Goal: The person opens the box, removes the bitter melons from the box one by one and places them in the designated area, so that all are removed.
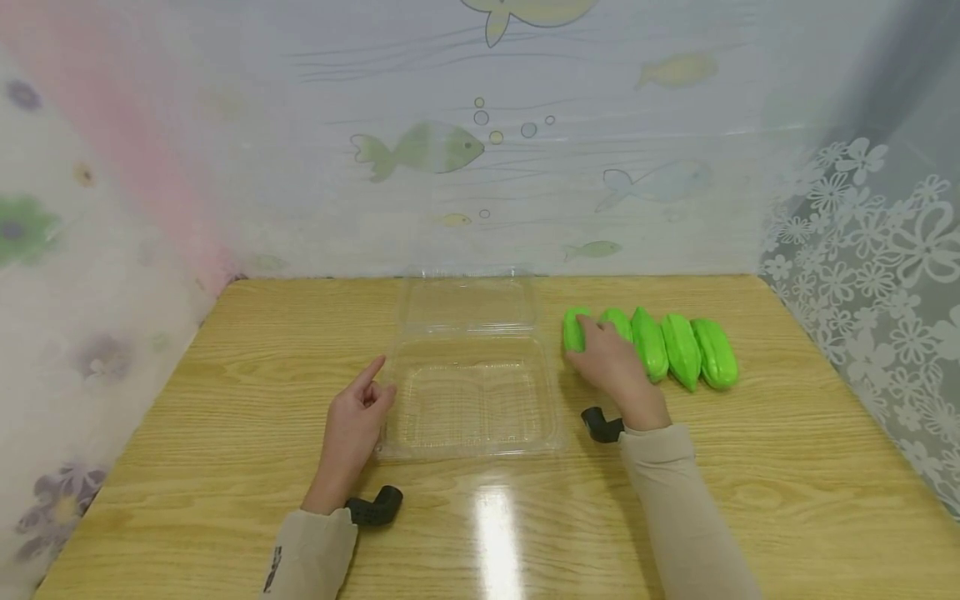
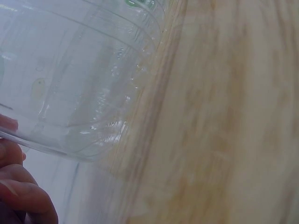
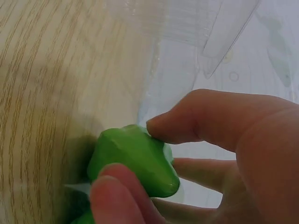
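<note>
Left hand (image 1: 352, 429), fingers loosely curled with the forefinger out, touches the left rim of the open clear clamshell box (image 1: 472, 400) at the desk's middle, apparently steadying it. Right hand (image 1: 611, 367) pinches the leftmost green fruit (image 1: 574, 329) of five in a row (image 1: 678, 350) toward the desk's right edge. Wood-grain desk (image 1: 787, 467); fish-print curtain (image 1: 420, 150) behind.

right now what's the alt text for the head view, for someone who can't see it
A person's right hand grips the leftmost green toy fruit in a row of five on a wooden table. The left hand rests against the left edge of an open clear plastic clamshell box. Behind hangs a fish-patterned curtain.
</note>
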The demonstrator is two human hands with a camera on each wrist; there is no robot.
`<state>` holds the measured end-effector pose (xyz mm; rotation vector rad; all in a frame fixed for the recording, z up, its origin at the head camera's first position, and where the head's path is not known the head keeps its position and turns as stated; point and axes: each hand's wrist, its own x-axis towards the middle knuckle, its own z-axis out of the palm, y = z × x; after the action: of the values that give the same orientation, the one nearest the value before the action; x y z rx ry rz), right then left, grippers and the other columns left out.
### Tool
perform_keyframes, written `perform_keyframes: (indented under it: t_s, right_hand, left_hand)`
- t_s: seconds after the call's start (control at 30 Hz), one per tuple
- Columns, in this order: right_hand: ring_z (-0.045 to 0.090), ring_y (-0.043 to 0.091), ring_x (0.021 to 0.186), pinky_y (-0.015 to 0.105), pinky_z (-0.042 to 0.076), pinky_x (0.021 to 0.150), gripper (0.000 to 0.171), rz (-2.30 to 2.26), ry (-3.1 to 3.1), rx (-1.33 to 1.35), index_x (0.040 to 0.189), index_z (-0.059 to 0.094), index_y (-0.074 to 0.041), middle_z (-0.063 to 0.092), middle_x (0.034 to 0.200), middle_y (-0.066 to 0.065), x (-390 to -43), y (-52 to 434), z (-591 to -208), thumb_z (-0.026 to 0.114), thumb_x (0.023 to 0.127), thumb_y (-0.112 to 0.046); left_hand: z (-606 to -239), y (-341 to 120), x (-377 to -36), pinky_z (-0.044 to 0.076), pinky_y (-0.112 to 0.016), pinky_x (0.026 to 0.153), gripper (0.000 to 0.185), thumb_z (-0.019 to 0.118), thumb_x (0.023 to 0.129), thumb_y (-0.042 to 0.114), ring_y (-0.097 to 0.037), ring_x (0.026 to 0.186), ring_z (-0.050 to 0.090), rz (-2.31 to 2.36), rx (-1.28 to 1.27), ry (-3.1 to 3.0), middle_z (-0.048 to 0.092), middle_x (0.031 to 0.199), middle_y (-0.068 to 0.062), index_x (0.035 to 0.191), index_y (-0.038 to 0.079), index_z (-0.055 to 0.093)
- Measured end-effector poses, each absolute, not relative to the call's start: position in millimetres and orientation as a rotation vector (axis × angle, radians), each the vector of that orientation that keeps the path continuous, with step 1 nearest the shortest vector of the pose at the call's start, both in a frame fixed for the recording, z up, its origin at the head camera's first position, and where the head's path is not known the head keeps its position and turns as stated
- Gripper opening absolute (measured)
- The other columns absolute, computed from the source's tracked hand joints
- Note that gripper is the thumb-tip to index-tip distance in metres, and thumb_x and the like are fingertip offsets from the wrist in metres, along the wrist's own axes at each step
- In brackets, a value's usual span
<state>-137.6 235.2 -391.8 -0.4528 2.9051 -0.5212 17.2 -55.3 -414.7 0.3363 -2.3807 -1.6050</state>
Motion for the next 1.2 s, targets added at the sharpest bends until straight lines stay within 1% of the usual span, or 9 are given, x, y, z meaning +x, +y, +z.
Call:
perform_keyframes:
  t_s: [0.27,0.53,0.63,0.7,0.8,0.93,1.0,1.1,1.2]
  right_hand:
    - [0.041,0.043,0.111,0.051,0.039,0.083,0.063,-0.437,2.893,-0.491,0.138,0.027,0.000,0.034,0.131,0.029,-135.6,234.1,-392.1,0.052,0.084,-0.022]
    - [0.048,0.043,0.101,0.053,0.042,0.077,0.067,-0.431,2.942,-0.485,0.139,0.024,-0.003,0.034,0.132,0.026,-137.8,233.7,-389.0,0.056,0.085,-0.027]
    - [0.050,0.044,0.096,0.053,0.042,0.073,0.072,-0.451,2.943,-0.451,0.142,0.018,-0.004,0.031,0.134,0.026,-137.0,234.4,-388.8,0.055,0.086,-0.030]
    - [0.048,0.043,0.101,0.053,0.041,0.077,0.073,-0.468,2.941,-0.446,0.142,0.015,-0.004,0.029,0.136,0.024,-135.4,235.5,-390.2,0.053,0.087,-0.031]
    - [0.043,0.041,0.111,0.053,0.038,0.083,0.068,-0.457,2.946,-0.471,0.141,0.019,-0.003,0.031,0.137,0.021,-134.4,235.6,-391.4,0.053,0.087,-0.028]
    - [0.038,0.038,0.117,0.052,0.035,0.088,0.064,-0.444,2.943,-0.494,0.139,0.024,-0.001,0.032,0.137,0.019,-134.5,237.0,-393.4,0.053,0.086,-0.022]
    - [0.036,0.037,0.119,0.051,0.034,0.090,0.065,-0.461,2.931,-0.494,0.140,0.022,0.000,0.032,0.137,0.020,-135.3,237.1,-393.4,0.053,0.086,-0.021]
    - [0.033,0.037,0.121,0.050,0.032,0.092,0.069,-0.491,2.921,-0.496,0.140,0.017,0.002,0.031,0.137,0.022,-137.5,236.6,-392.7,0.053,0.086,-0.019]
    - [0.037,0.038,0.118,0.050,0.034,0.090,0.069,-0.536,2.927,-0.489,0.141,0.015,0.002,0.034,0.134,0.024,-137.1,235.3,-396.8,0.052,0.085,-0.015]
  left_hand:
    - [-415.1,-55.7,16.5,0.036,-0.027,0.060,0.048,0.053,0.090,0.023,-0.008,0.048,0.031,-1.603,0.338,-2.385,0.045,0.064,-0.006,0.135,0.010,0.040]
    - [-445.5,-69.5,2.7,0.032,-0.028,0.047,0.052,0.051,0.087,0.045,-0.013,0.046,0.031,-1.619,0.364,-2.338,0.038,0.063,-0.003,0.134,0.024,0.041]
    - [-447.9,-67.8,2.8,0.031,-0.029,0.042,0.049,0.049,0.088,0.046,-0.016,0.043,0.030,-1.656,0.360,-2.320,0.037,0.060,-0.005,0.133,0.031,0.040]
    - [-448.5,-66.6,3.1,0.031,-0.031,0.039,0.047,0.048,0.089,0.046,-0.017,0.041,0.030,-1.713,0.356,-2.302,0.038,0.058,-0.007,0.133,0.033,0.040]
    - [-445.4,-66.0,4.9,0.032,-0.031,0.039,0.045,0.046,0.090,0.045,-0.018,0.040,0.032,-1.792,0.337,-2.265,0.038,0.056,-0.007,0.132,0.031,0.042]
    - [-435.0,-63.6,9.9,0.033,-0.031,0.037,0.042,0.037,0.095,0.040,-0.016,0.039,0.032,-1.841,0.252,-2.223,0.037,0.055,-0.012,0.131,0.021,0.044]
    - [-429.3,-61.5,13.0,0.032,-0.031,0.036,0.042,0.033,0.096,0.038,-0.014,0.039,0.031,-1.838,0.223,-2.208,0.036,0.056,-0.014,0.131,0.018,0.043]
    - [-424.5,-58.1,16.2,0.031,-0.030,0.036,0.044,0.031,0.096,0.039,-0.012,0.040,0.030,-1.850,0.227,-2.186,0.035,0.059,-0.014,0.134,0.018,0.039]
    - [-424.1,-57.0,18.8,0.031,-0.030,0.037,0.044,0.031,0.097,0.038,-0.011,0.042,0.030,-1.877,0.238,-2.175,0.035,0.062,-0.013,0.136,0.019,0.036]
